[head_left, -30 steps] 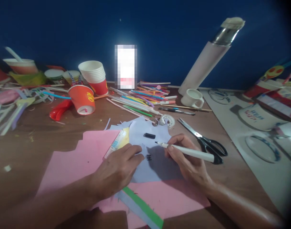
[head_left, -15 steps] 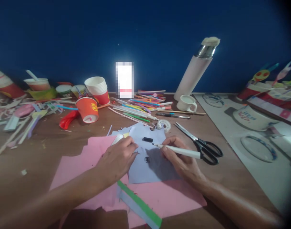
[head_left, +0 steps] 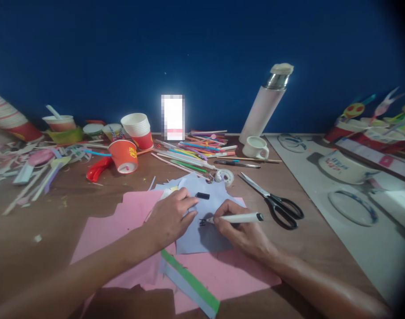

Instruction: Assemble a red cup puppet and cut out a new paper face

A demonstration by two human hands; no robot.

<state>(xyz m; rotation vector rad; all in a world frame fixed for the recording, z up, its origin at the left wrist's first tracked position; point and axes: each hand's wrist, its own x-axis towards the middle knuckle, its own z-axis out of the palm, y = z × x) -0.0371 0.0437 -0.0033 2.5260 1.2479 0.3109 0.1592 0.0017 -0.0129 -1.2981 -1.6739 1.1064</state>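
Near the front edge of the brown wooden counter (head_left: 49, 221), right hand (head_left: 244, 232) is closed around a white marker pen with black end (head_left: 237, 218), tip down on a pale lavender paper sheet (head_left: 205, 230) beside a small black drawn mark (head_left: 202, 222). Left hand (head_left: 171, 217) lies on the same sheet just left of the mark, fingers loosely curled and pressing the paper flat, gripping nothing. Lavender sheet sits on a large pink paper sheet (head_left: 122, 221); a green-and-blue paper strip (head_left: 191, 283) lies across the pink sheet toward the front edge. A small black pen cap (head_left: 202, 195) rests on the lavender sheet just behind the hands. Black-handled steel scissors (head_left: 275, 201) lie open, right of the pen, apart from it. A white tape roll (head_left: 224, 176) sits behind the sheet. Toward the back edge: pile of coloured straws and pens (head_left: 196, 153), a tipped orange paper cup (head_left: 124, 156), a stack of white-and-red paper cups (head_left: 138, 129), a white ceramic mug (head_left: 257, 147), a white flask with steel neck (head_left: 265, 106) leaning on the blue wall. Paper scraps clutter the back left corner.
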